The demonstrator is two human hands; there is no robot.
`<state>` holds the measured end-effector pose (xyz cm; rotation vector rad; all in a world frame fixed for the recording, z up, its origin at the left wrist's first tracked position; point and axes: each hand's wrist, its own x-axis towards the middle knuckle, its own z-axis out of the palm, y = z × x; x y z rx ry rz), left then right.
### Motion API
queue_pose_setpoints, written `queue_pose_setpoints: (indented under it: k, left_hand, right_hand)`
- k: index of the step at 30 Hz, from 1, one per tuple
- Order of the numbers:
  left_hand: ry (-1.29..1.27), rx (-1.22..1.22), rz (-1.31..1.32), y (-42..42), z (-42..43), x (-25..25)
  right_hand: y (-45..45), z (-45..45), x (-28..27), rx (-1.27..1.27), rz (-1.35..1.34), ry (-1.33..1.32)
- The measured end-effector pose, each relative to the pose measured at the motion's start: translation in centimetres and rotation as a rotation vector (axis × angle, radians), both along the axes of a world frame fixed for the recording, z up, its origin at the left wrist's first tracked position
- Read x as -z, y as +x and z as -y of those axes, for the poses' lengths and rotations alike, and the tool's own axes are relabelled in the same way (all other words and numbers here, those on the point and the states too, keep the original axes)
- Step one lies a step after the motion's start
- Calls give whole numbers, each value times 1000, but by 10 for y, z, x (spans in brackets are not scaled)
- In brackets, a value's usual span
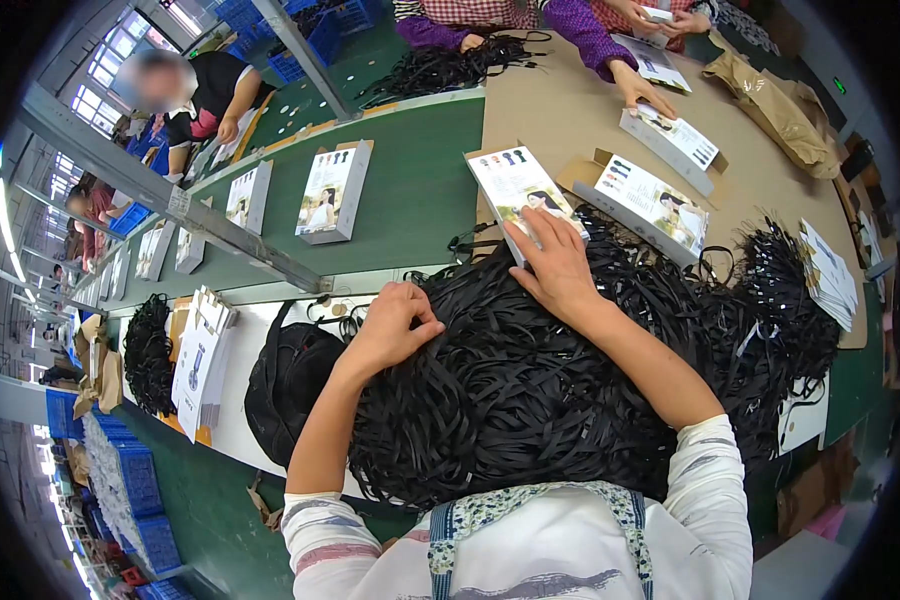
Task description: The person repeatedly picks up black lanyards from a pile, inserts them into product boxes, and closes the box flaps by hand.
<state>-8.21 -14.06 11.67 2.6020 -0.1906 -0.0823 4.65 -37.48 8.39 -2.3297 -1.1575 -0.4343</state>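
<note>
My right hand (555,265) lies on the near end of a white printed box (515,175), its fingers stretched out over the face and the thumb near the left edge. The box has a picture of a person on it and its far flap stands up. My left hand (398,325) is closed, fingers curled towards the thumb, above the left side of a big heap of black straps (510,390). Whatever it may hold is hidden. A second printed box (650,205) with raised flaps lies just right of the first, against the heap.
A green conveyor belt (390,190) carries several boxes. Leaflet stacks (202,365) (828,275) stand left and right. A metal post (170,195) crosses at left. Opposite, a co-worker's hand (642,90) touches another box (675,140); brown paper (775,115) lies behind.
</note>
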Motion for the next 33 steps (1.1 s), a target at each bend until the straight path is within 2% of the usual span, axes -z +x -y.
queue_pose_setpoints:
  k: [2, 4, 8, 12, 14, 16, 18, 19, 24, 27, 33]
  left_hand:
    - [-16, -17, -22, 0, -1, 0]
    - [-89, -13, 79, -3, 6, 4]
    - [6, -48, 81, -4, 21, 14]
    - [-120, -110, 43, 1, 15, 18]
    - [-285, -219, -23, 0, 12, 15]
    - [-260, -219, -40, -7, 10, 12]
    - [-132, -188, 132, -18, 16, 0]
    - [-64, -92, 170, -24, 15, -8]
    - [-59, 92, 125, -50, 28, -34]
    - [122, 117, 202, -60, 33, -32]
    - [166, 161, 266, -64, 31, -15]
  right_hand:
    - [0, 0, -1, 9, -1, -21]
    - [0, 0, 0, 9, -6, -20]
    - [-1, 1, 0, 15, 9, -21]
    - [0, 3, 1, 5, 10, -10]
    - [0, 3, 0, 3, 23, -13]
    - [-2, 2, 3, -2, 18, -15]
    - [-1, 1, 6, -9, 11, -16]
    - [0, 2, 5, -5, 18, -17]
    - [2, 3, 5, 5, 24, -24]
    - [1, 3, 7, 4, 30, -17]
    - [1, 4, 6, -3, 42, -1]
